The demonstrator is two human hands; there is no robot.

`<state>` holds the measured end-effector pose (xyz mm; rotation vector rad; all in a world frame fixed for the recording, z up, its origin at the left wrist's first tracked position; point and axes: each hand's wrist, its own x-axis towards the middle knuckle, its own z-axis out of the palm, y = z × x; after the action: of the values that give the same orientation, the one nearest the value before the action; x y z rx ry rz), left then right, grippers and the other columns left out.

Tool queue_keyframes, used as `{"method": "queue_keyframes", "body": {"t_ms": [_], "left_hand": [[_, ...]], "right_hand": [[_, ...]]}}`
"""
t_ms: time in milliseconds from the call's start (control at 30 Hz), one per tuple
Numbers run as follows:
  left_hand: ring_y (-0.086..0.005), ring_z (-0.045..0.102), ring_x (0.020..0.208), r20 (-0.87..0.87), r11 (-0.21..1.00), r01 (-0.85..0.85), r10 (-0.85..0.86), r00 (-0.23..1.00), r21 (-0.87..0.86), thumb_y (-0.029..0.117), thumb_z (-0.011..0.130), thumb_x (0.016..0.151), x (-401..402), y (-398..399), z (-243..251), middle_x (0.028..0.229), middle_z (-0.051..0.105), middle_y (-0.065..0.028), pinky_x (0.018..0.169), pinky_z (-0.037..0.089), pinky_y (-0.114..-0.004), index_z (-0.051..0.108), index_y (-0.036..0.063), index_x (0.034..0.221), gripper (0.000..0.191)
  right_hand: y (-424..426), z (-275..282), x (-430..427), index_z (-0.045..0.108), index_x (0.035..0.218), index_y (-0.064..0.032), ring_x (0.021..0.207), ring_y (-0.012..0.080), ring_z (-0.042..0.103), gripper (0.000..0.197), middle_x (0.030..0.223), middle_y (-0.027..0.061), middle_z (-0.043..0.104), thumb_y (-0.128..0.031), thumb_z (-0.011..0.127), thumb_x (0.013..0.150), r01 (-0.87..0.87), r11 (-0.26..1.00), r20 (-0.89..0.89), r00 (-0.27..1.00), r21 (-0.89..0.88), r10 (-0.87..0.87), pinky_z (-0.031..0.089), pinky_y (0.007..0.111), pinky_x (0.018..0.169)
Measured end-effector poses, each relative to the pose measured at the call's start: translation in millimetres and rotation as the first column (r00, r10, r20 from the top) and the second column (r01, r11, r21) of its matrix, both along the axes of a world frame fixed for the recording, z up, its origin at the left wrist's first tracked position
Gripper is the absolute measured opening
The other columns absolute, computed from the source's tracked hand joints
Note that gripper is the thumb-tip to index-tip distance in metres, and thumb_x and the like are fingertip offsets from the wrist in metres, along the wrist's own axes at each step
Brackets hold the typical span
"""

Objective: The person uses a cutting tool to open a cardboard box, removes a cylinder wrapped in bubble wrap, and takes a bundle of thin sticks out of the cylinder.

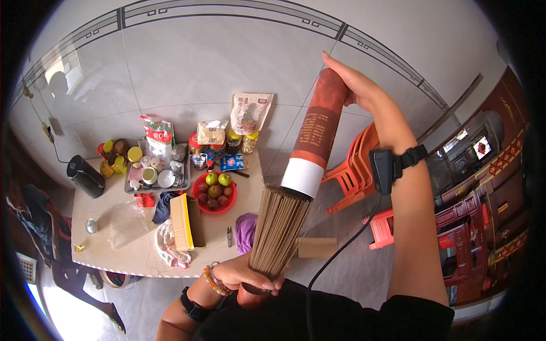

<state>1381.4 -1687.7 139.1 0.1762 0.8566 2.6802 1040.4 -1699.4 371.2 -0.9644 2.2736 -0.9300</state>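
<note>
A bundle of thin brown incense sticks (281, 226) stands tilted before me, its upper end at the mouth of a long red-brown cardboard tube (318, 123). Printed writing marks the tube, and a white sleeve (303, 174) shows at its lower end. My right hand (356, 83) grips the tube's upper end, the fingers partly hidden behind it. Low in the view, my left hand (247, 275) is wrapped around a short red tube base (251, 296) in which the sticks' lower ends sit. Beaded bracelets and a black strap circle my left wrist.
On the marble-look table (140, 255) are a red fruit bowl (196, 200), an open carton (183, 221), snips (230, 236), purple cloth (245, 232) and a loaded tray (187, 181). Stacked orange chairs (358, 162) stand right. A black cable (341, 243) hangs from my right wrist device. Another person (38, 230) is at left.
</note>
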Motion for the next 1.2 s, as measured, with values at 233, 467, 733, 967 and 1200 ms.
{"method": "queue_keyframes", "body": {"t_ms": [233,467,733,967,1200], "left_hand": [[-0.0198,0.062,0.081,-0.036,1.000,-0.001,0.002,0.999,0.031,0.005,0.077,0.068,1.8,0.2,-7.0,0.089,0.061,-0.0092,0.075,0.051,-0.032,0.044,0.0024,0.122,0.063],[-0.0223,0.061,0.084,-0.078,0.995,-0.008,0.000,0.997,-0.099,0.016,0.081,0.062,4.4,2.1,3.3,0.091,0.063,-0.0114,0.068,0.050,-0.030,0.051,0.0018,0.112,0.060],[-0.0155,0.058,0.084,-0.259,0.993,0.057,-0.082,0.962,-0.103,0.016,0.085,0.062,9.3,4.7,-10.0,0.095,0.061,-0.0099,0.072,0.047,-0.027,0.050,0.0022,0.117,0.067],[-0.0143,0.057,0.083,-0.351,0.994,0.006,-0.044,0.935,-0.109,0.019,0.086,0.062,12.4,11.8,3.4,0.091,0.060,-0.0089,0.068,0.045,-0.024,0.044,0.0026,0.123,0.076],[-0.0119,0.057,0.078,-0.371,0.992,-0.028,-0.021,0.928,-0.125,0.018,0.086,0.064,19.9,18.1,-0.9,0.093,0.059,-0.0084,0.063,0.047,-0.023,0.044,0.0035,0.122,0.073]], "right_hand": [[5.4,-8.0,1.4,0.053,0.119,-0.0058,0.109,0.0282,0.050,0.084,0.119,0.0141,0.055,-0.076,0.051,0.072,0.080,0.996,0.089,0.993,-0.035,-0.077,0.035,0.044,0.093],[14.7,3.7,19.1,0.058,0.098,-0.0101,0.086,0.0193,0.051,0.070,0.097,0.0085,0.058,-0.074,0.054,0.072,0.086,0.977,0.086,0.994,-0.195,-0.070,0.037,0.033,0.072],[27.1,53.7,66.6,0.066,0.080,-0.0055,0.081,0.0148,0.059,0.059,0.079,0.0049,0.065,-0.062,0.049,0.085,-0.047,0.885,-0.062,0.998,-0.463,0.021,0.044,0.027,0.080],[36.4,85.2,88.5,0.066,0.081,-0.0054,0.081,0.0143,0.060,0.059,0.079,0.0051,0.065,-0.061,0.049,0.085,-0.088,0.873,-0.172,0.985,-0.479,0.005,0.044,0.028,0.081],[44.7,87.9,96.5,0.059,0.073,-0.0107,0.069,0.0124,0.051,0.056,0.072,0.0015,0.057,-0.066,0.052,0.079,-0.058,0.883,-0.228,0.972,-0.467,-0.057,0.038,0.026,0.065]]}}
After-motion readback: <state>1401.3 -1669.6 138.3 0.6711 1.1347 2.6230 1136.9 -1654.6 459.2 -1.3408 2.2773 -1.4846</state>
